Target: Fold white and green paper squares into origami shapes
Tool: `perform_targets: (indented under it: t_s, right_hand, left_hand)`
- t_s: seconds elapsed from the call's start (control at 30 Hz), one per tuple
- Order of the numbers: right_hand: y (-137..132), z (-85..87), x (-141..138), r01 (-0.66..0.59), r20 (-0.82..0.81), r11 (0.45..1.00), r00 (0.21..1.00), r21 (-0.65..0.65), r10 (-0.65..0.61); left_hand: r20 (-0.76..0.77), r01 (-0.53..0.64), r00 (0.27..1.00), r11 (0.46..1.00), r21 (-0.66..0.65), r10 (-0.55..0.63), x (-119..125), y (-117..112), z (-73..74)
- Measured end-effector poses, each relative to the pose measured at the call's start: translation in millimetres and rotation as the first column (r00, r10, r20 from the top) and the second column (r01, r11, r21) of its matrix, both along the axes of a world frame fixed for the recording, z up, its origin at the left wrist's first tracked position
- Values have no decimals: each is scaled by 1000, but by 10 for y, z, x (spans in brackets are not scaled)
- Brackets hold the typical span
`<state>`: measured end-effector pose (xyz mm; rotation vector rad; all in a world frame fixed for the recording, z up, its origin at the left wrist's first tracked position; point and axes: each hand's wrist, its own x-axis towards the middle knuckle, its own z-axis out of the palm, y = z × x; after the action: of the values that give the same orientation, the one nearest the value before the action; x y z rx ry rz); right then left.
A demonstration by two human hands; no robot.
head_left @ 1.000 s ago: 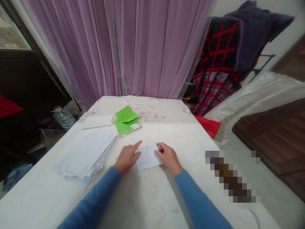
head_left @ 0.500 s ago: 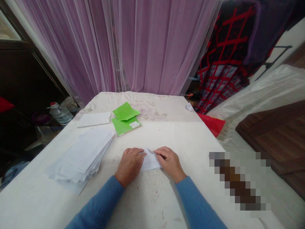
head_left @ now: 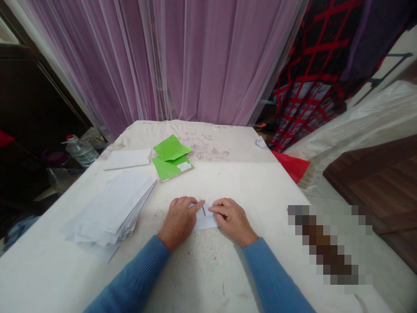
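Note:
A small piece of white paper [head_left: 204, 223] lies on the table between my hands, partly folded, with a narrow dark gap between its flaps near the top. Over its left side rests my left hand [head_left: 180, 220], thumb and fingers closed on the paper, the thumb reaching toward the gap. On the right, my right hand [head_left: 235, 220] pinches the paper's folded flap between thumb and forefinger. Parts of the paper's left and right edges are hidden under the fingers.
A fanned pile of white sheets [head_left: 110, 208] lies left, with a flat white stack [head_left: 127, 159] behind it. Beyond my hands are a green folded paper [head_left: 172, 147] and a green packet [head_left: 169, 168]. A crumpled paper scrap [head_left: 260, 142] sits at the right edge.
The flaps of the paper now lie flatter, with a dark gap showing between them. My left thumb has moved up and right onto the flap. My right hand stays close to its place.

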<state>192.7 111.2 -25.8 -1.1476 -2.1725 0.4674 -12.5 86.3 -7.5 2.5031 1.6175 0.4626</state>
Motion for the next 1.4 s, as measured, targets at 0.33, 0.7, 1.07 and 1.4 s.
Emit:
perform_targets:
  t_s: [0.33,0.7,1.07,1.4]
  right_hand:
    - [-19,34,-1,-27,40,999,999,24,27]
    - [-26,43,1,-44,63,997,997,59,40]
    - [-43,66,-70,-15,173,996,985,91,-1]
    - [-30,94,-145,17,304,995,951,103,-47]
  left_hand:
    - [-34,1,999,1000,2,-1,9,14,-13]
    - [-46,-6,999,1000,30,7,22,19,-16]
    - [-37,-29,999,998,49,31,40,41,-46]
    - [-32,-33,999,998,49,35,40,52,-58]
